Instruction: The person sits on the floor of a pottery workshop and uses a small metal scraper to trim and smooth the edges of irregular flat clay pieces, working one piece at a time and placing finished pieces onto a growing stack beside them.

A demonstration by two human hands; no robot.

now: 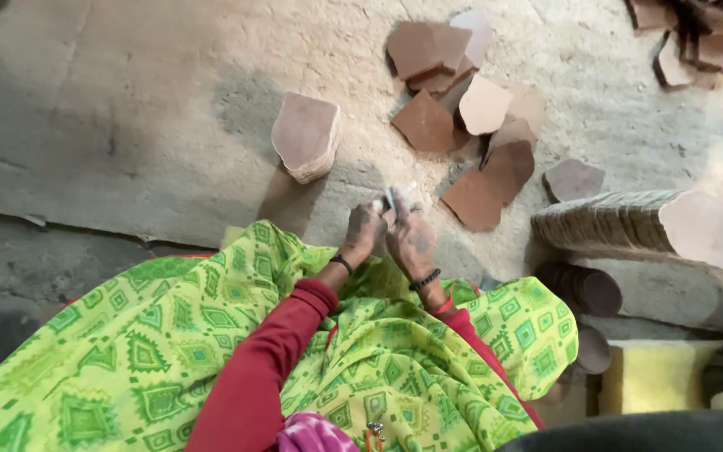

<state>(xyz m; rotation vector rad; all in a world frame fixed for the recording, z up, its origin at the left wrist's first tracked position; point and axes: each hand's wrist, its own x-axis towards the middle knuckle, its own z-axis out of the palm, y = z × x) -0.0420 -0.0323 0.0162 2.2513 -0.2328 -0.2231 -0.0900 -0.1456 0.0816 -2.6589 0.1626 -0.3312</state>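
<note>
My left hand (363,231) and my right hand (410,238) are held close together above my lap, both dusty, with red sleeves and dark bracelets at the wrists. Between the fingertips of both sits a small pale object (395,197), too blurred to name. My lap is covered by green patterned cloth (211,335). Just beyond my hands, thin brown sheet pieces (472,199) lie scattered on the concrete floor.
A stack of thin brownish sheets (305,136) stands on the floor at centre. A long stack lying on its side (629,222) is at the right. Round dark discs (589,290) and a yellow block (654,375) sit lower right. More pieces (705,42) lie top right.
</note>
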